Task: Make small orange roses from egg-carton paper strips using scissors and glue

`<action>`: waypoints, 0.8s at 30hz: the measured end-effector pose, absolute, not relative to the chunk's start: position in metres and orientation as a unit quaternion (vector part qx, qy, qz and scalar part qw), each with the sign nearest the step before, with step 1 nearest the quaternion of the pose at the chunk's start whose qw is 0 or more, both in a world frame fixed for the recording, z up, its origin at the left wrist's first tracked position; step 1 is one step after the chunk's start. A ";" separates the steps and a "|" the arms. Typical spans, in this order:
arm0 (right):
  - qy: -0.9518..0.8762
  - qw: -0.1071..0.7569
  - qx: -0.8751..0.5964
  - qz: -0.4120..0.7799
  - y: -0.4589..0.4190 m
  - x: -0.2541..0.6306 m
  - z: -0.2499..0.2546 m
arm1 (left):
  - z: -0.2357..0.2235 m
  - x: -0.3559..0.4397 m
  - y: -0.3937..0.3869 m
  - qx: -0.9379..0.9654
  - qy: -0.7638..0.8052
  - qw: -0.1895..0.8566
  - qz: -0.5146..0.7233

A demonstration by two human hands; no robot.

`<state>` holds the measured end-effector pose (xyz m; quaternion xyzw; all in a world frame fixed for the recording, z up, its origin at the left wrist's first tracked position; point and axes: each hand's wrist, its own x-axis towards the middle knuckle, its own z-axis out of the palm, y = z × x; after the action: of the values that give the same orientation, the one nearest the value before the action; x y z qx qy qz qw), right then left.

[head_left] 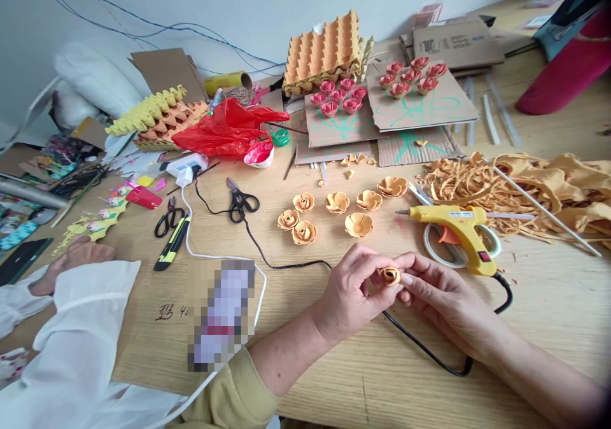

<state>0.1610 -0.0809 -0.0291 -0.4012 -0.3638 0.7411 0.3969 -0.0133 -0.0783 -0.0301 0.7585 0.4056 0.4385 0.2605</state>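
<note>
A small rolled orange flower bud (390, 277) is pinched between the fingertips of both hands, above the table. My left hand (358, 286) grips it from the left with thumb and fingers closed. From the other side my right hand (442, 295) holds it, also with closed fingers. Just beyond the hands lies an open orange flower cup (359, 225), one of several. To its left, three flowers have rolled centres, among them an orange rose (304, 232). A yellow glue gun (453, 225) rests right of my hands, its nozzle pointing left.
Black-handled scissors (242, 203), a utility knife (174, 244) and a blurred-out phone (222, 314) lie to the left. Orange cardboard scraps (548, 187) spread at the right. Red flowers stand on cardboard sheets (424, 114) behind. A co-worker's white sleeve (90, 314) is at the left. Cords cross the table.
</note>
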 end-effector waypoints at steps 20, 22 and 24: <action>-0.493 0.390 -0.389 0.674 -0.074 0.165 -0.022 | -0.032 -0.019 -0.074 0.749 0.402 0.242 0.468; -0.515 0.351 -0.373 0.687 -0.075 0.166 -0.022 | -0.032 -0.019 -0.074 0.748 0.402 0.238 0.472; -0.533 0.316 -0.358 0.698 -0.075 0.166 -0.025 | -0.032 -0.019 -0.074 0.746 0.403 0.233 0.476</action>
<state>0.1664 -0.0752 -0.0254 -0.3580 -0.5334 0.6984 0.3157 -0.0192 -0.0736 -0.0317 0.7459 0.4032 0.4764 0.2326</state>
